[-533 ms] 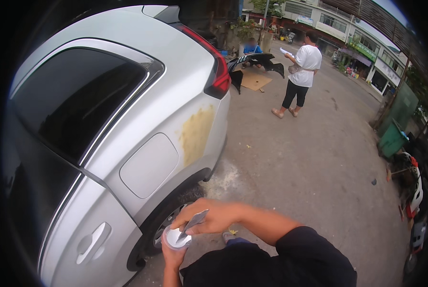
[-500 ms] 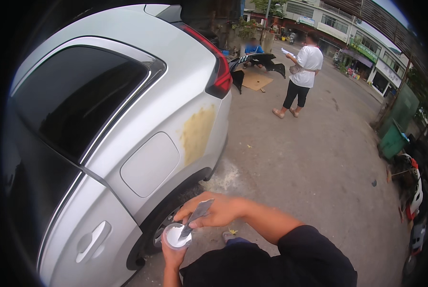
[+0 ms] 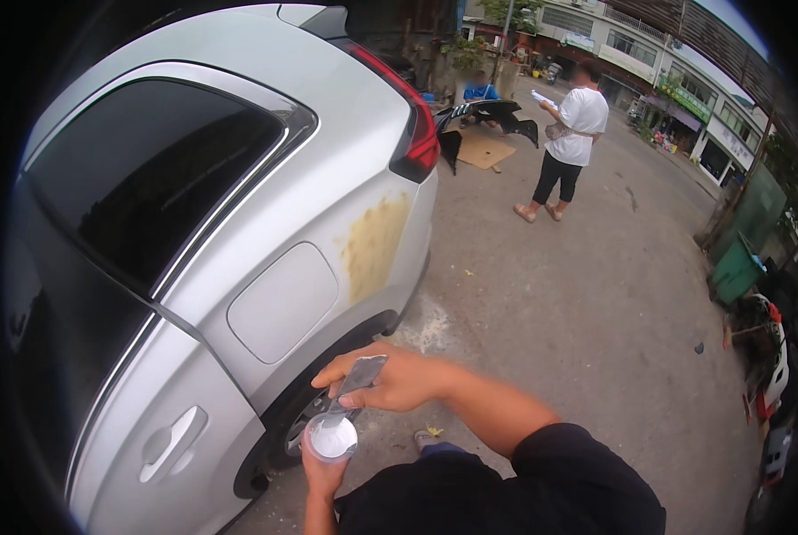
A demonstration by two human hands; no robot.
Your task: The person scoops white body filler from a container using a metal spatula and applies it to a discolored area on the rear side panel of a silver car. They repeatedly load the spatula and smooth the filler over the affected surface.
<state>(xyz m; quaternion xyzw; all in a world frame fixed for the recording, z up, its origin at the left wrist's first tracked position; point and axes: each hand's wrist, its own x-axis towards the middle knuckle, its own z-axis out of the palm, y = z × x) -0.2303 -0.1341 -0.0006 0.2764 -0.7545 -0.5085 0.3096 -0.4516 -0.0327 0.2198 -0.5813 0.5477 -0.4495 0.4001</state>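
Observation:
My left hand [image 3: 322,474] is closed around a small clear plastic cup [image 3: 311,440] with white paste [image 3: 335,439] in it. Just above the cup, my right hand [image 3: 403,378] grips a flat grey scraper [image 3: 363,373] tilted over the rim. Its lower end is at the cup's far edge; whether it touches the paste I cannot tell. Beyond my hands stands a white car [image 3: 265,209], its rear quarter panel bearing a yellowish filler patch [image 3: 374,248] between the fuel flap [image 3: 283,303] and the red tail light [image 3: 419,147].
A person in a white top [image 3: 577,116] stands on the concrete, holding papers. Farther back, a person in blue [image 3: 481,92] crouches by a black bumper [image 3: 497,109] and cardboard [image 3: 479,150]. A green bin [image 3: 736,269] and a scooter [image 3: 776,361] line the right side.
My right hand has risen slightly and moved a little left, lifting the scraper from inside the cup to above its rim. My left hand and cup have barely moved.

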